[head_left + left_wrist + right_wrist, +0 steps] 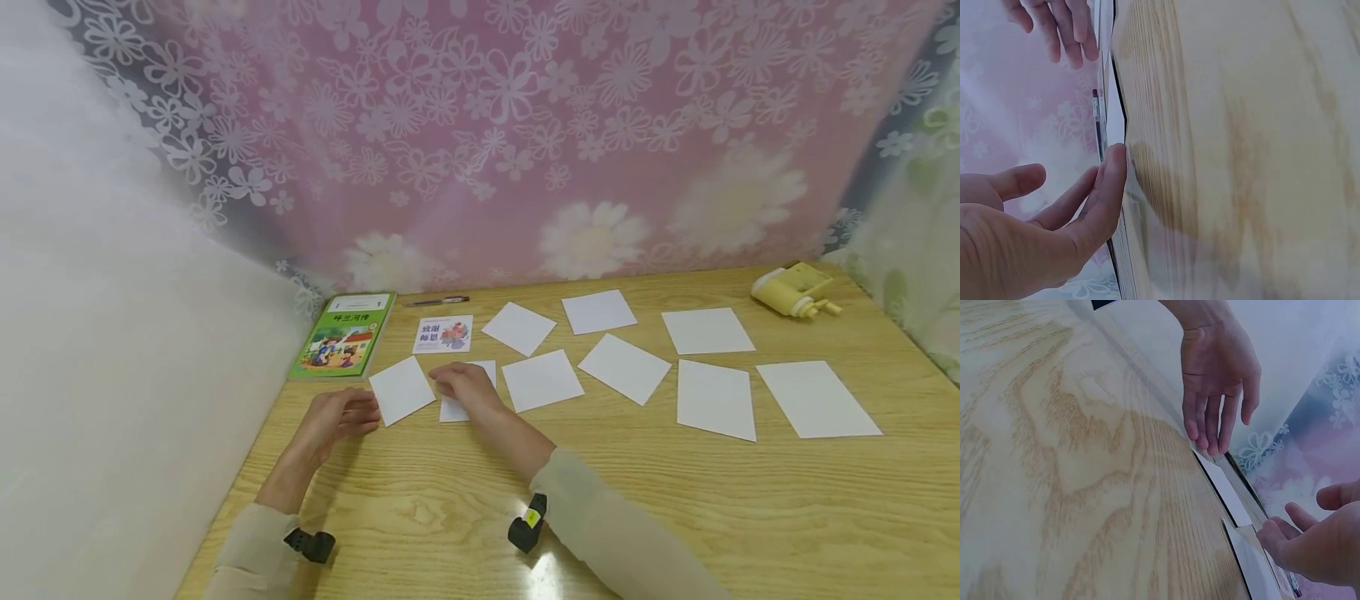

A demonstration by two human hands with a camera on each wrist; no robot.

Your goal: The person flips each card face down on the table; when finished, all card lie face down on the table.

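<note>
A white card (402, 390) lies on the table between my two hands, turned slightly askew. My left hand (339, 418) is at its left edge, fingertips touching the card, fingers loosely bent. Close by the card's right corner, my right hand (474, 397) reaches in with relaxed fingers and partly covers a second white card (452, 412). In the left wrist view, the fingertips of my left hand (1054, 231) meet a card's edge. The right wrist view shows my right hand (1319, 544) beside the cards, nothing pinched between thumb and fingers.
Several more white cards (542, 381) lie spread to the right. Behind are a printed card (443, 334), a pen (437, 301) and a green book (345, 336). A yellow bottle-like object (791, 291) lies at the far right. A white wall (135, 375) borders the left.
</note>
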